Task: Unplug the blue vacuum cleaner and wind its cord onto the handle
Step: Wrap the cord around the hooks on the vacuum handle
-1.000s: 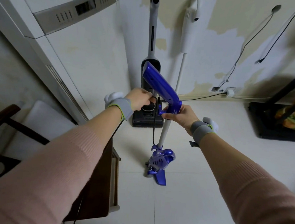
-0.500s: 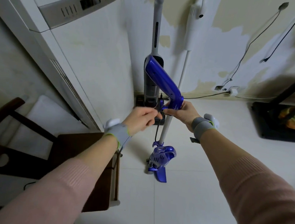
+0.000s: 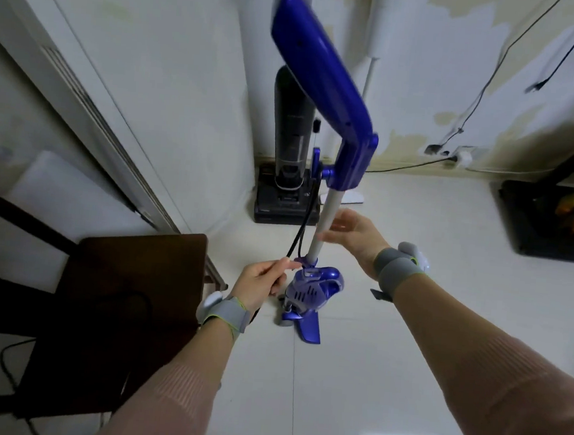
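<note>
A pale glossy tiled floor (image 3: 390, 328) filled the lower half of the frame, meeting a white wall with peeling beige patches (image 3: 426, 91) across the top. A tall white appliance cabinet (image 3: 136, 68) stood at upper left, with a dark brown wooden chair (image 3: 117, 307) below it at lower left. The blue upright vacuum cleaner with a white metal tube (image 3: 326, 220) stood at centre, its blue handle (image 3: 318, 65) rising to the top edge and its head on the floor. Behind it a black stick vacuum on a dock (image 3: 289, 149) leaned by the wall. The black cord (image 3: 304, 225) hung beside the tube. The left hand (image 3: 260, 280), lower centre, pinched the cord near the vacuum's body. The right hand (image 3: 352, 236) was spread wide just beside the tube, holding nothing.
</note>
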Demonstrator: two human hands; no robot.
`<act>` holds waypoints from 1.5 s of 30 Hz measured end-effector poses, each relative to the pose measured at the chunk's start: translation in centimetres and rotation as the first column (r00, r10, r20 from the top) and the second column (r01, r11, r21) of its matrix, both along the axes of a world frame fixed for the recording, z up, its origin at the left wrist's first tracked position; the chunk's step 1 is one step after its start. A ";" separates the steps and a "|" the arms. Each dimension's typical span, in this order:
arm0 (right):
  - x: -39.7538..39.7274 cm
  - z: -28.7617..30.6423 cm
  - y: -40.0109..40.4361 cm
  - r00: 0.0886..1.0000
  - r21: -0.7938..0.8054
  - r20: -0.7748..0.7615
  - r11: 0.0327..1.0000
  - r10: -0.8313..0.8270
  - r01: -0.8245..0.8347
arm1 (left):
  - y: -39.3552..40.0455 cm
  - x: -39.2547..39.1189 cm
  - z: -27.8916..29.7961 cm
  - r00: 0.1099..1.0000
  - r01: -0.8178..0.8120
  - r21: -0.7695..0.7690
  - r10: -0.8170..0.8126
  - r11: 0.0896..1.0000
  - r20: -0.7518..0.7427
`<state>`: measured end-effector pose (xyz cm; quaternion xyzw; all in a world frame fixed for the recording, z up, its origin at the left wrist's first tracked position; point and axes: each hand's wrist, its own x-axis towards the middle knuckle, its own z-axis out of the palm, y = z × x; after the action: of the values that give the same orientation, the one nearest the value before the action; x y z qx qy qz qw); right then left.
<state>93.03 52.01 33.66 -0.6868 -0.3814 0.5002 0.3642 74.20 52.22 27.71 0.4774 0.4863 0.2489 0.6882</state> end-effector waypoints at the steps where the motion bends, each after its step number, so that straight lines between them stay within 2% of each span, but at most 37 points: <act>1: 0.1 -1.9 -0.3 0.999 -0.014 0.044 1.000 0.020 -0.019 | 0.1 0.2 -1.9 1.000 -0.003 0.005 0.003 1.000 -0.008; 6: -0.8 -8.2 -1.0 0.988 -0.003 0.150 0.999 0.032 -0.032 | -0.3 -0.1 -8.5 0.999 0.041 -0.007 -0.041 0.999 -0.011; 12: -2.6 -13.9 0.2 0.940 0.114 0.314 0.988 -0.133 0.102 | 0.4 -1.8 -15.4 0.990 0.075 -0.023 -0.077 0.997 -0.115; 16: -3.6 -15.3 0.6 0.879 0.199 0.432 0.972 -0.203 0.127 | 0.2 -1.8 -16.5 0.996 0.085 -0.204 -0.085 0.975 0.007; 20: -3.6 -15.5 0.5 0.850 0.188 0.494 0.977 -0.184 0.102 | -1.4 -2.1 -16.4 0.985 0.090 -0.373 -0.029 0.923 0.167; 23: -3.4 -15.5 0.4 0.846 0.196 0.505 0.977 -0.170 0.080 | -2.1 -2.0 -16.6 0.988 0.130 -0.401 -0.086 0.907 0.127; 28: -3.4 -15.9 0.3 0.839 0.232 0.514 0.971 -0.178 0.063 | 0.3 0.0 -16.9 0.992 0.124 -0.297 -0.119 0.947 0.034; 32: -3.0 -16.2 0.2 0.841 0.235 0.515 0.971 -0.162 0.043 | 3.1 2.0 -16.8 0.980 0.076 -0.135 -0.099 0.988 -0.173; 35: -2.6 -16.5 0.2 0.839 0.245 0.522 0.969 -0.156 0.028 | 4.2 3.4 -17.3 0.953 0.113 -0.052 -0.123 0.992 -0.276; 41: -2.4 -16.6 0.4 0.838 0.245 0.527 0.969 -0.141 0.008 | 6.3 4.6 -18.7 0.899 0.141 0.140 -0.068 0.980 -0.432; 45: -2.4 -16.3 0.2 0.848 0.222 0.516 0.975 -0.117 -0.001 | 9.1 4.6 -16.9 0.859 0.131 0.185 -0.019 0.974 -0.511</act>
<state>90.66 52.26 17.37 -0.7653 -0.4970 0.2379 0.3326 78.80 61.29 10.76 0.6156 0.6010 0.1385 0.4905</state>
